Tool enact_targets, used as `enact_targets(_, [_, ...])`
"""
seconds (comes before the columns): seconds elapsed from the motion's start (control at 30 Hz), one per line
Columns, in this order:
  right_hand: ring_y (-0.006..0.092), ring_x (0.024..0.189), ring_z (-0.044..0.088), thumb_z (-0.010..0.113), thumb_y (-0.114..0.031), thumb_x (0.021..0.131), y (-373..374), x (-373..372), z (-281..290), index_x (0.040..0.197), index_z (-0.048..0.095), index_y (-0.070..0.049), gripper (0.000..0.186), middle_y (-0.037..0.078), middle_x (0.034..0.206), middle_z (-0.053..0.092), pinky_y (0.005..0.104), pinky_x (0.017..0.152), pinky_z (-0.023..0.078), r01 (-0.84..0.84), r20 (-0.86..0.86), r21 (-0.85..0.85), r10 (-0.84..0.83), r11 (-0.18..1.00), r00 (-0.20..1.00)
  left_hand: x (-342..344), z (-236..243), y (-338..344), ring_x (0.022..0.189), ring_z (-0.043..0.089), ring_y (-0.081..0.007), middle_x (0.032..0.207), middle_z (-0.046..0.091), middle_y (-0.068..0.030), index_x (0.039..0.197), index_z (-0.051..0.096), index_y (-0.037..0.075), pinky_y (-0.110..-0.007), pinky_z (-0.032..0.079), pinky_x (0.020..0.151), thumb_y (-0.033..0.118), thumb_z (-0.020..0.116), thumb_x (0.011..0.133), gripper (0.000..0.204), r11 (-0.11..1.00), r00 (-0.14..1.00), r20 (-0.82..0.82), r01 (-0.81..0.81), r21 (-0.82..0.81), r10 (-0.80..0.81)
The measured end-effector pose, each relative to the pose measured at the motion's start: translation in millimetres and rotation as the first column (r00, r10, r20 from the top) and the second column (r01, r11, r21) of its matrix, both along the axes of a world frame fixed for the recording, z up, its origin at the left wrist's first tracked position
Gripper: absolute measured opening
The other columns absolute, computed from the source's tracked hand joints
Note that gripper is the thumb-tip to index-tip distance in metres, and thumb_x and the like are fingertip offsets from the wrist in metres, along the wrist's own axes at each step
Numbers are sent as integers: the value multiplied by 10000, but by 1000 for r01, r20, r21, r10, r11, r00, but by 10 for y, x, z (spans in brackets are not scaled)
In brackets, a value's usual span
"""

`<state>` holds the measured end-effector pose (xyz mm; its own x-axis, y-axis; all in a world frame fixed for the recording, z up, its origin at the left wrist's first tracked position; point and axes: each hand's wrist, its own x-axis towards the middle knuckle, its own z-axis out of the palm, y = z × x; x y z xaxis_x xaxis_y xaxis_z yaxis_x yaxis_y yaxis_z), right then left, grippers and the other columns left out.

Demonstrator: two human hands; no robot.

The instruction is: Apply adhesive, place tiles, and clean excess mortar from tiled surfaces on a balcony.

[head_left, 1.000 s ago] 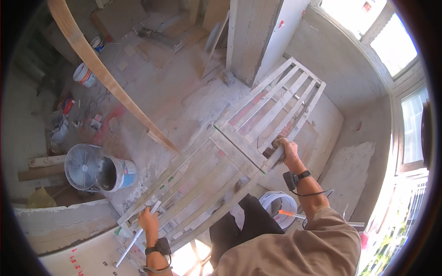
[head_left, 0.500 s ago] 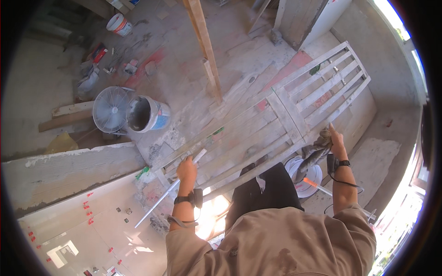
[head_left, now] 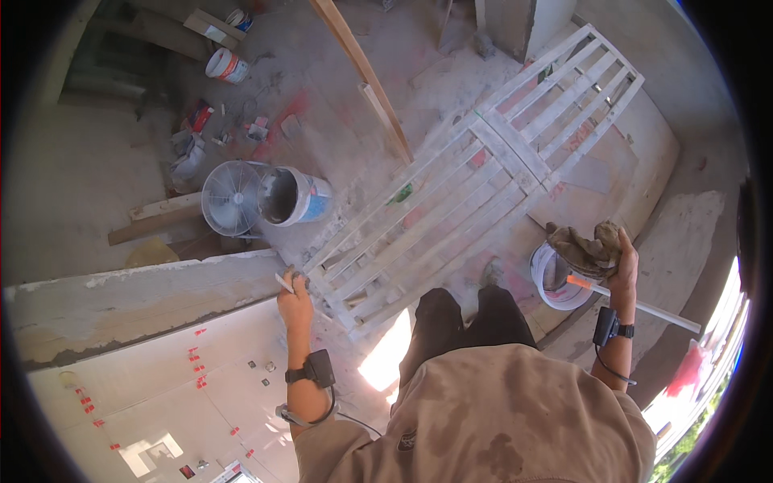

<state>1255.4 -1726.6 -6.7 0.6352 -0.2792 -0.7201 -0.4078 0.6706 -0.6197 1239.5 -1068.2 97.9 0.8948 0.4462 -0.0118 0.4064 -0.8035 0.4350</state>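
Observation:
My left hand (head_left: 295,304) is closed around a pale, narrow rod (head_left: 283,283); most of its length is foreshortened or hidden by the hand. To the right, my right hand (head_left: 622,270) grips a bunched, dirty grey-brown rag (head_left: 586,248). The rag hangs over a white bucket (head_left: 555,302) with something grey inside. A white stick with an orange end (head_left: 644,307) runs from above the bucket past my right wrist; whether I touch it cannot be seen. Between my hands stretches a long, dusty slatted frame (head_left: 527,165), like a bench or platform.
A bucket of grey material (head_left: 299,201) stands beside a round fan (head_left: 232,199). A wooden post (head_left: 374,88) rises beyond the frame. A low wall (head_left: 153,286) borders pale tiles (head_left: 161,402) with red clips at left. Another bucket (head_left: 227,67) and debris lie farther back.
My left hand has moved left and off the frame's end, turning the rod. My right hand has moved right, lifting the rag. My body has shifted back from the frame, and both legs show.

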Motion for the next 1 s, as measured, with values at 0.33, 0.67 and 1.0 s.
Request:
enact_targets(0.33, [240, 996, 646, 495, -300, 994, 886, -1075, 983, 1215, 570, 16, 393, 123, 1149, 642, 377, 884, 531, 232, 256, -65, -209, 970, 944, -314, -401, 1274, 680, 644, -225, 750, 646, -153, 1021, 635, -4, -353, 496, 612, 274, 507, 964, 311, 993, 992, -128, -24, -111, 9])
enact_targets(0.67, [302, 1065, 627, 385, -315, 1021, 3007, -2327, 2159, 1256, 531, 23, 437, 184, 1196, 620, 439, 923, 522, 313, 447, -6, -278, 950, 850, -1453, -1647, 2939, 878, 650, -426, 935, 660, -281, 1042, 612, -76, -456, 516, 785, 394, 616, 849, 508, 996, 982, -187, 11, 91, 6])
enact_targets(1.0, [289, 954, 663, 364, -348, 1022, 3974, -3073, 2737, 1211, 562, 9, 450, 171, 1116, 655, 430, 839, 558, 441, 463, -10, -386, 898, 797, -1723, -1957, 3120, 1049, 593, -452, 1066, 634, -312, 1073, 601, -88, -455, 462, 926, 395, 678, 760, 581, 974, 895, -390, 166, -156, -215])
